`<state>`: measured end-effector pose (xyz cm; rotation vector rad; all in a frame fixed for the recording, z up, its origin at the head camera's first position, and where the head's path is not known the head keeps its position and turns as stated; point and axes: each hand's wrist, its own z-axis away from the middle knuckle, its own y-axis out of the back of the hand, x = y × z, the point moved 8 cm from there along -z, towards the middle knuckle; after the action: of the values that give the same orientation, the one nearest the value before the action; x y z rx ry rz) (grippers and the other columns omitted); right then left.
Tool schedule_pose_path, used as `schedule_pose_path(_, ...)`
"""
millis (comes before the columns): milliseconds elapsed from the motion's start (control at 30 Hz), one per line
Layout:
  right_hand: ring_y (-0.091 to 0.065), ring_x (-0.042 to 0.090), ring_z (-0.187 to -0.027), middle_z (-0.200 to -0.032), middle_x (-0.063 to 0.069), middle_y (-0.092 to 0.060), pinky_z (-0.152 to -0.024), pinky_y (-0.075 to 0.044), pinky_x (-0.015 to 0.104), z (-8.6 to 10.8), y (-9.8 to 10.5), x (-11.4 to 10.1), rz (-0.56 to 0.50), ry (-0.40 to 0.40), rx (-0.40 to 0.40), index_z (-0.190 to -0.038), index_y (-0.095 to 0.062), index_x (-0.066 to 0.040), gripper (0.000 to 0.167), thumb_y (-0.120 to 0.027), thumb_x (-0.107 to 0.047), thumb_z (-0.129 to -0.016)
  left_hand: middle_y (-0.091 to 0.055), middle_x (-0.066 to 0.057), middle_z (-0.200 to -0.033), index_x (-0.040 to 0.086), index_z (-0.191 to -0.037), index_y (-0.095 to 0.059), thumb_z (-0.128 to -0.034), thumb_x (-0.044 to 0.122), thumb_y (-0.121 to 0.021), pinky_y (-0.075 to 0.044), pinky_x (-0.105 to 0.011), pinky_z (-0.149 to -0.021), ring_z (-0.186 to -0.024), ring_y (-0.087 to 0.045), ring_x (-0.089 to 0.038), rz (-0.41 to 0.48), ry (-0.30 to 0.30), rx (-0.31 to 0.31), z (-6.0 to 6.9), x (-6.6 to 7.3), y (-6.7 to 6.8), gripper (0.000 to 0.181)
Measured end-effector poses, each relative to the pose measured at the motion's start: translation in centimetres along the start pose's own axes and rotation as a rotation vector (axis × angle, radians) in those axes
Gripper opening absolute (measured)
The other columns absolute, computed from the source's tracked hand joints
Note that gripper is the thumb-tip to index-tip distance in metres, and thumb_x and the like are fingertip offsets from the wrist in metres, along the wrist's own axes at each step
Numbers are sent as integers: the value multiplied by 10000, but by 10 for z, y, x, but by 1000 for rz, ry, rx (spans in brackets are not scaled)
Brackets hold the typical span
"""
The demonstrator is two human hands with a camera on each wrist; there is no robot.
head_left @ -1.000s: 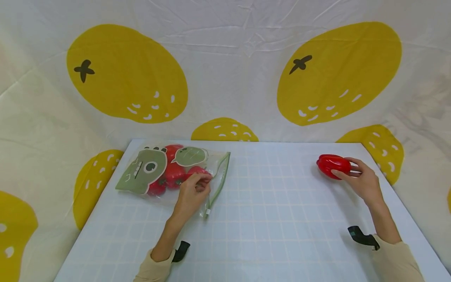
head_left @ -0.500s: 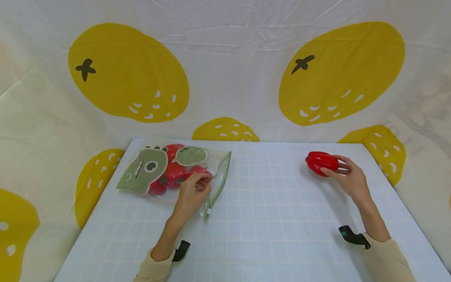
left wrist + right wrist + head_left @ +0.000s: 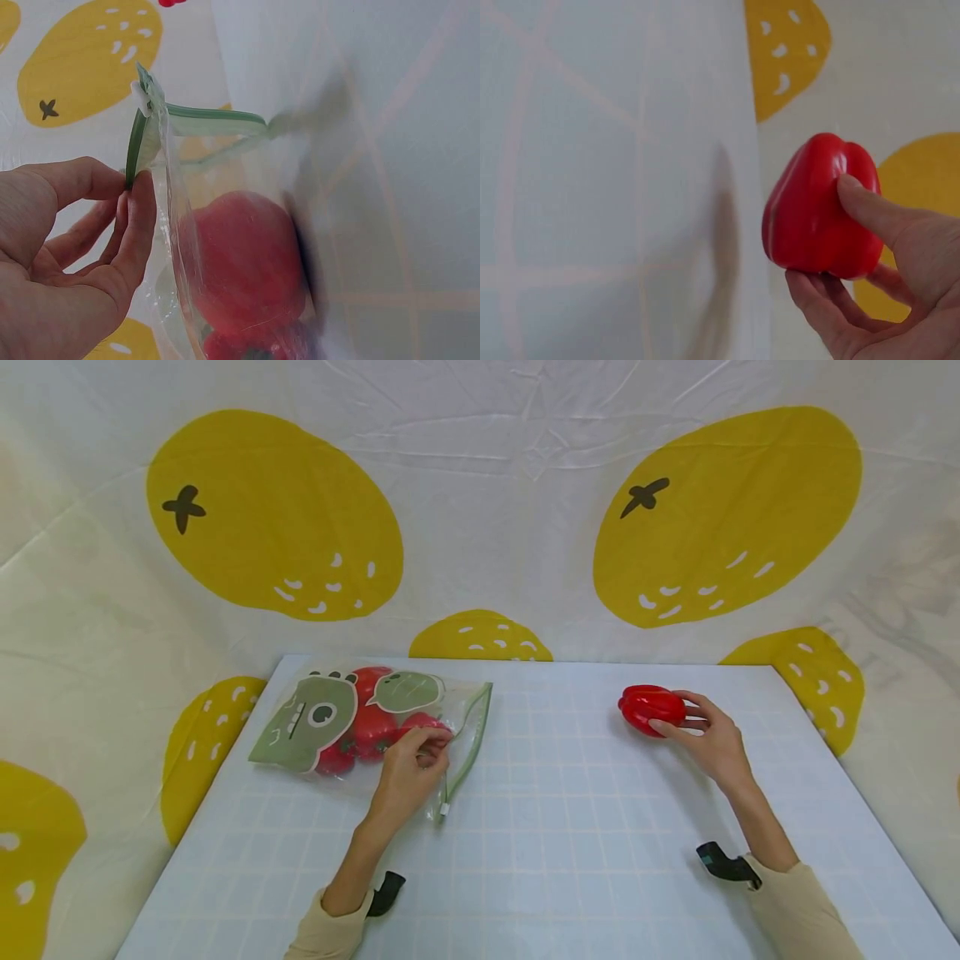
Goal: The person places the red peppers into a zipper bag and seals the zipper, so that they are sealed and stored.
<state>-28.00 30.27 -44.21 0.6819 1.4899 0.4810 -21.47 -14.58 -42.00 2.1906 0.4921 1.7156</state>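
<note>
A clear zip bag point(image 3: 322, 727) with a green cartoon print and green zip edge lies at the table's left, several red bell peppers point(image 3: 372, 732) inside it. My left hand point(image 3: 411, 770) pinches the upper edge of the bag's mouth between thumb and fingertips. In the left wrist view that green edge point(image 3: 135, 146) is lifted and the mouth gapes, with one pepper point(image 3: 244, 259) close behind the film. On the right, my right hand point(image 3: 712, 739) grips a single glossy red bell pepper point(image 3: 651, 710), thumb on one side and fingers on the other. The right wrist view shows this pepper point(image 3: 825, 210) held above the table.
The table point(image 3: 555, 827) wears a pale blue checked cover. Behind and beside it hangs a white cloth point(image 3: 495, 527) printed with large yellow fruit. Each wrist carries a black camera mount, the left mount point(image 3: 386, 893) near the table's front.
My right hand has carried the red bell pepper leftward, towards the middle of the table. The left hand keeps its pinch on the bag's edge and has stayed in place.
</note>
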Motion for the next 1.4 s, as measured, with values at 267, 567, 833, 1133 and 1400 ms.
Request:
schedule_pose_path(267,-586,430,-1191,-1428,269,-526,-889,-600,410,3,-21,-15,-11,31,-28,-1537,-440,-103,739,-772,-353,-926,-690,-69,-1074,44,-1163,-717,-890,6,-769,-604,-303,-856,-934,-662,-198,8,-3,1,0,0,0,280)
schedule_pose_path(567,-602,411,-1167,-1410,251,-546,-910,-589,463,6,-41,-32,-42,77,-52,-1516,-468,-104,718,-788,-335,-916,-693,-64,-1064,37,-1151,-719,-891,3,-767,-606,-303,-848,-922,-663,-200,12,-10,3,0,2,0,266)
schedule_pose_path(833,-622,386,-1144,-1380,221,-578,-912,-587,470,7,-60,-46,-78,99,-77,-1495,-499,-125,694,-796,-349,-908,-697,-138,-1066,13,-1126,-720,-898,-13,-747,-607,-285,-830,-899,-669,-216,9,-32,11,0,2,0,232)
schedule_pose_path(1133,-631,351,-1125,-1358,178,-602,-909,-589,480,10,-81,-64,-122,139,-112,-1478,-520,-150,684,-814,-342,-892,-697,-169,-1051,-3,-1109,-721,-898,-19,-736,-602,-253,-812,-881,-670,-221,18,-58,18,-1,1,-1,212)
schedule_pose_path(1400,-640,334,-1109,-1334,156,-616,-869,-608,433,15,-102,-80,-152,177,-141,-1458,-539,-156,683,-842,-315,-866,-698,-113,-1054,-7,-1123,-719,-899,-9,-744,-607,-276,-822,-888,-670,-214,27,-45,10,-1,1,-2,226)
